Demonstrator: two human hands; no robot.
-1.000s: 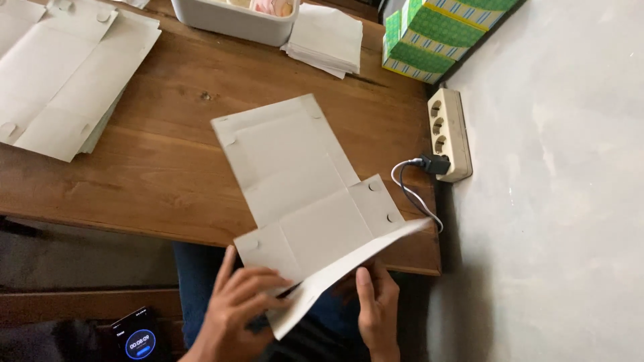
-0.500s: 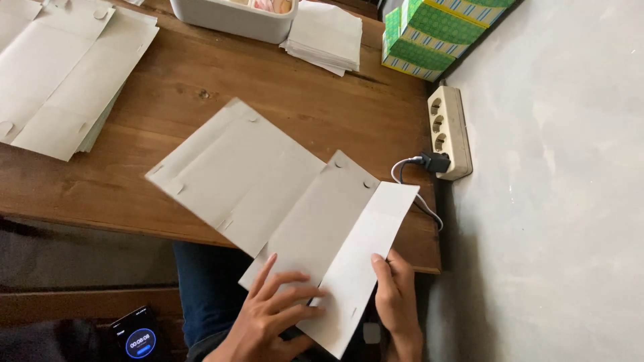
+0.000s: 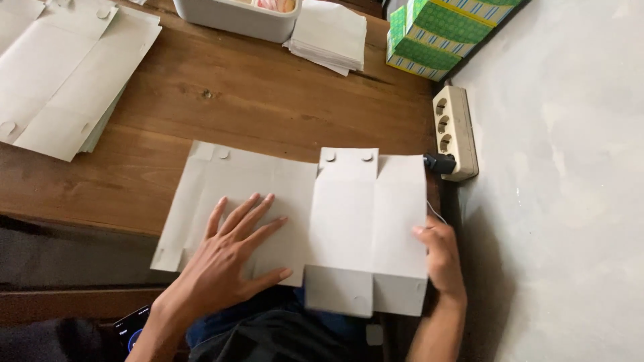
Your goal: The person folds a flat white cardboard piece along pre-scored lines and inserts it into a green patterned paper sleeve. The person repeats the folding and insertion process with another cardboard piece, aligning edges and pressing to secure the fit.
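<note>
A flat white cardboard box blank (image 3: 349, 214) with creases and flaps lies across the near edge of the wooden table (image 3: 255, 100), its lower flaps hanging over the edge. My left hand (image 3: 231, 258) presses flat on its left panel with fingers spread. My right hand (image 3: 439, 258) grips the right edge of the blank, thumb on top.
A stack of the same flat blanks (image 3: 67, 74) lies at the far left. A white tub (image 3: 235, 17), a pile of white paper (image 3: 332, 37) and green boxes (image 3: 446, 33) stand at the back. A power strip (image 3: 455, 131) sits by the grey wall. A phone (image 3: 131, 328) shows lower left.
The blank has been turned from a diagonal to lie square along the table edge and laid flatter. My left hand moved from its lower corner up onto the left panel.
</note>
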